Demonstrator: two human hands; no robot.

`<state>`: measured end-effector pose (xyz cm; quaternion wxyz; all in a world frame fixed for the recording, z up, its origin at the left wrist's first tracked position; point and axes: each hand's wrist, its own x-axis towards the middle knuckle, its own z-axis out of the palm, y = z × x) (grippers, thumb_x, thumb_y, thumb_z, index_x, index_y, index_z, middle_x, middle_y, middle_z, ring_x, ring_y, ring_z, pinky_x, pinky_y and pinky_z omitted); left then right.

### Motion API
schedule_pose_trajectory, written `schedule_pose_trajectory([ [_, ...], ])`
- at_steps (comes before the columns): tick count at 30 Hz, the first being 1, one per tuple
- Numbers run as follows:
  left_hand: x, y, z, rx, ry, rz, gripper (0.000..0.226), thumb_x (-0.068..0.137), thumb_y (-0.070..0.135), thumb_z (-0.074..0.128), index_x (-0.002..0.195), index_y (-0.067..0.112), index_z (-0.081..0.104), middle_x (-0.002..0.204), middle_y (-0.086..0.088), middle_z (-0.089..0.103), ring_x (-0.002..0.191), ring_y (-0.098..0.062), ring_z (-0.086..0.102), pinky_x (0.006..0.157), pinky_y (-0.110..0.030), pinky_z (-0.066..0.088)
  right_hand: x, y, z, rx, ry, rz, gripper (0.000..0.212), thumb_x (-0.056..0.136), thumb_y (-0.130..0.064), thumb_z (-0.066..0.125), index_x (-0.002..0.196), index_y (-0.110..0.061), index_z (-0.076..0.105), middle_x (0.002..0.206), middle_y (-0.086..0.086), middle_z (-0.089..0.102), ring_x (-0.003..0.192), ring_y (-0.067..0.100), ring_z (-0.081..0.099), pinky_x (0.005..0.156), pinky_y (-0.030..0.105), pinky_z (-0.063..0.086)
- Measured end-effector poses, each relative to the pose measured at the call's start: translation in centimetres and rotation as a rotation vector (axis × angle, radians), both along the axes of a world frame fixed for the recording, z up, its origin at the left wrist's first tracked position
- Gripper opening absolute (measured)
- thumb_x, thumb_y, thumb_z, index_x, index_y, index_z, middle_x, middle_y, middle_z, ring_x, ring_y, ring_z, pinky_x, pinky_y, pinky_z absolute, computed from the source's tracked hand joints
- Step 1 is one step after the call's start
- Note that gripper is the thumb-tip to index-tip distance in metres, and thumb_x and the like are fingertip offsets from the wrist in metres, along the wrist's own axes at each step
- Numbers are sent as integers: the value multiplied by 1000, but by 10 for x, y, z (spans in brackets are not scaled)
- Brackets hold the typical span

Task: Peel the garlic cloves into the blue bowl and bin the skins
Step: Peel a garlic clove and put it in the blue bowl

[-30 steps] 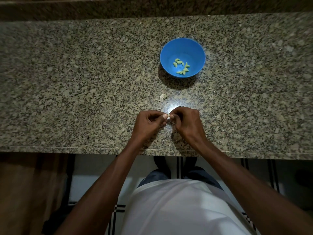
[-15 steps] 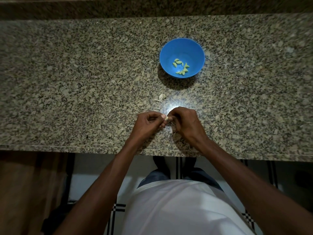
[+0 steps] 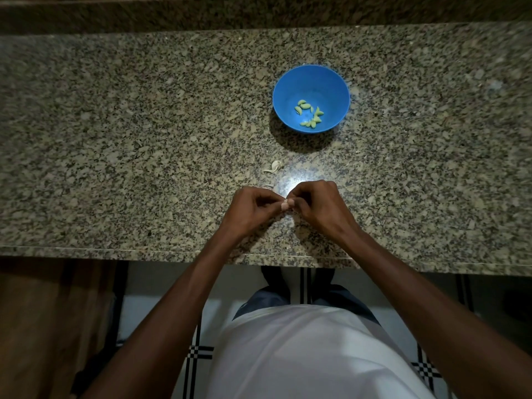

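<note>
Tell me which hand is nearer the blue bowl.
Right. The right hand sits almost directly below the blue bowl in the head view; the left hand is beside it, farther left.

A single wide-angle head camera looks steeply down from close above, facing forward across the counter point(image 3: 115, 139), whose far edge lies at the frame's top and near edge crosses below the middle, with the wearer's arms, torso and the floor filling the near part.

hands point(image 3: 288, 207) together — clove point(image 3: 285, 206) between
</note>
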<state>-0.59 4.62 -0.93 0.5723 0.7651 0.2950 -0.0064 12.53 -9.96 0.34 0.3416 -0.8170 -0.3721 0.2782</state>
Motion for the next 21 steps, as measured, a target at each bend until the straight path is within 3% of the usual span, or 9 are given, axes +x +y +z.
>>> schedule_pose_trajectory([
  [6,-7,10,1,-362,-8,69,20,88,17,82,104,4,81,97,-18,79,95,-32,76,92,-37,62,-2,3,2,41,-76,57,14,96,-6,69,92,-13,81,77,-1,76,66,5,68,59,23,54],
  [9,-6,10,-2,-532,50,163,21,88,12,79,105,-1,80,101,-25,77,91,-29,73,90,-33,61,-1,4,1,75,-80,68,14,96,-4,69,92,-12,80,77,-2,75,65,4,67,57,17,49],
  [11,-6,10,-5,-557,58,191,21,89,12,78,106,-2,79,100,-25,77,89,-26,72,85,-30,61,0,5,-2,80,-42,68,14,96,-5,69,92,-13,79,79,-4,75,67,4,68,59,20,51],
  [14,-4,6,-8,-459,-8,231,20,93,10,76,106,-4,77,95,-24,77,82,-23,74,78,-28,61,0,5,-10,80,152,-51,9,97,-14,72,94,-17,80,83,-6,78,75,7,73,69,30,59],
  [16,-3,-1,-7,-363,-62,281,20,94,14,76,106,-2,78,92,-20,78,81,-23,75,76,-30,63,-4,4,-14,144,421,-203,7,97,-15,75,100,-13,81,89,2,81,85,18,77,78,38,63],
  [19,-2,-11,-8,-251,-128,348,14,94,20,78,100,7,79,91,-11,79,87,-25,78,77,-39,64,-15,2,-16,259,809,-396,22,94,-13,79,114,-6,78,104,15,80,100,37,76,91,49,63],
  [21,-2,-17,-8,-263,-160,374,5,95,17,77,96,12,79,92,-7,80,89,-22,78,77,-36,64,-21,3,-20,280,860,-458,29,89,-19,84,116,-11,78,108,13,80,106,38,75,94,53,62],
])
